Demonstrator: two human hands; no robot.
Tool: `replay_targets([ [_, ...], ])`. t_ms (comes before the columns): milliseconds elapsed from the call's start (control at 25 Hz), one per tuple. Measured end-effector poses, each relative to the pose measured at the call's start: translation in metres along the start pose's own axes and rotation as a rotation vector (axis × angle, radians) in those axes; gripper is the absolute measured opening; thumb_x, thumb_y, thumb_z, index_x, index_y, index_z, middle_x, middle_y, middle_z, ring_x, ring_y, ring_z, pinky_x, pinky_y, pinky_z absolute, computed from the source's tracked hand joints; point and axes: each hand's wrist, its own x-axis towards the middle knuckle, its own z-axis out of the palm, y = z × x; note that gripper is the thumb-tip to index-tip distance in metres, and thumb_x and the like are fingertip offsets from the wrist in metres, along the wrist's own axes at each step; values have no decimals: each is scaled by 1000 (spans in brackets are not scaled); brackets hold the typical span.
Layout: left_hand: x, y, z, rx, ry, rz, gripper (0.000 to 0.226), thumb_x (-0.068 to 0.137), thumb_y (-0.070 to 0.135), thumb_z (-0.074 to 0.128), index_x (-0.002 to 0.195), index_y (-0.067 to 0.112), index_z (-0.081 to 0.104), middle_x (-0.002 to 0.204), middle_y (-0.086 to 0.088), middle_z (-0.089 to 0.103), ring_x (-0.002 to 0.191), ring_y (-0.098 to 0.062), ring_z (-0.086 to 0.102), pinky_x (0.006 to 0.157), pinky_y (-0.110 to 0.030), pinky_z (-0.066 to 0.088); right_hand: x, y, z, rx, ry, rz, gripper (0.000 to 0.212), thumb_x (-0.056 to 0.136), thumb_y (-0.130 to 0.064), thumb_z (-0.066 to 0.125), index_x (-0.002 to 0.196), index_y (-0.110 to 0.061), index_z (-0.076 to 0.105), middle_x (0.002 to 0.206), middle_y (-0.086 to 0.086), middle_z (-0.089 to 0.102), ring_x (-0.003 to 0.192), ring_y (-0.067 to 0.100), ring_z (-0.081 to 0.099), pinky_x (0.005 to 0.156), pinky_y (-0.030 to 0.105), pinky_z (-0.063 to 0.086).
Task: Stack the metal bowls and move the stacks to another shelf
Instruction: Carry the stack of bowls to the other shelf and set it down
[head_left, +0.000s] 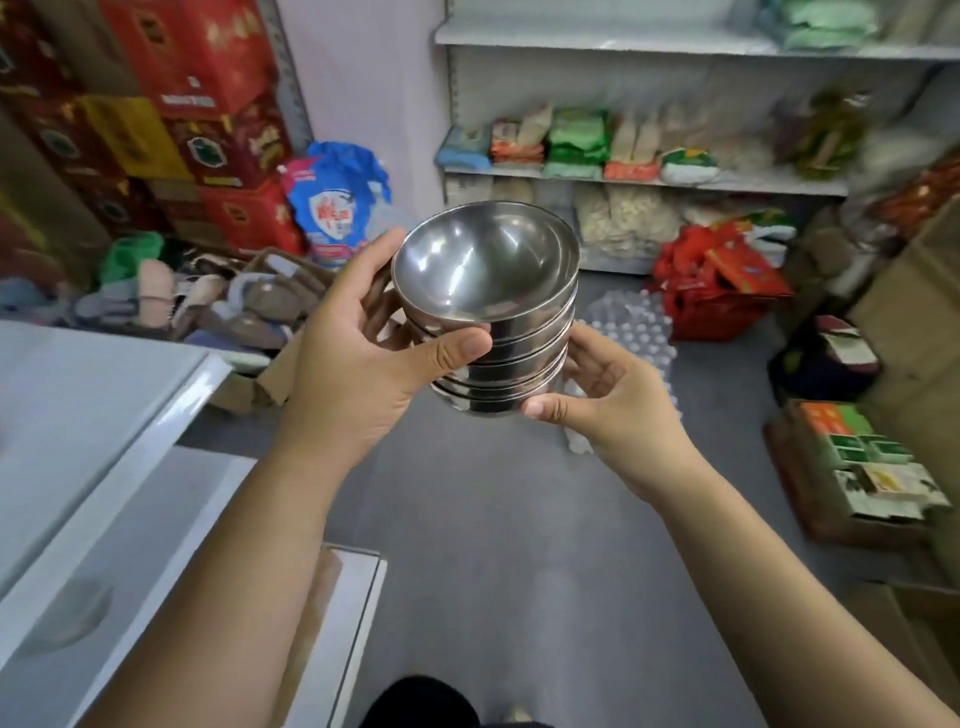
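The stack of bowls (493, 322), shiny nested steel tilted slightly away, is carried chest-high over the grey floor (493, 519), the left hand (363, 358) clamping its side with thumb across the rims and the right hand (608, 395) cupped beneath, likely to stop slipping, the shelf (649, 179) ahead.

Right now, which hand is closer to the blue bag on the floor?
Left. The left hand holds the bowl stack just below the blue bag; the right hand is on the stack's far side.
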Motion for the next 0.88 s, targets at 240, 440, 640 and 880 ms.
replay_targets([
  [240,105,-47,28,-47,-106,13,96,60,31,96,145,22,54,141,6,66,133,-7,60,99,-23,54,76,14,-44,-70,112,11,71,68,-7,88,132,-24,64,128,-10,74,116,6,69,95,16,52],
  [440,227,-86,21,-41,-187,34,109,59,38,98,153,19,46,145,9,63,134,-2,58,98,-17,52,186,34,-60,-78,172,-28,76,70,8,85,140,-8,59,130,-4,73,118,9,69,93,18,54],
  [640,364,-111,13,-56,-271,43,112,58,34,95,155,17,42,147,10,60,134,3,56,100,-16,51,308,49,-70,-85,268,-71,80,72,15,83,145,-1,55,136,1,70,120,9,67,92,17,54],
  [880,485,-160,30,-69,-420,43,78,66,27,95,136,33,60,135,11,69,128,-6,63,96,-21,54,410,78,-102,-69,355,-39,80,71,14,84,144,-3,56,136,1,70,121,11,68,92,18,54],
])
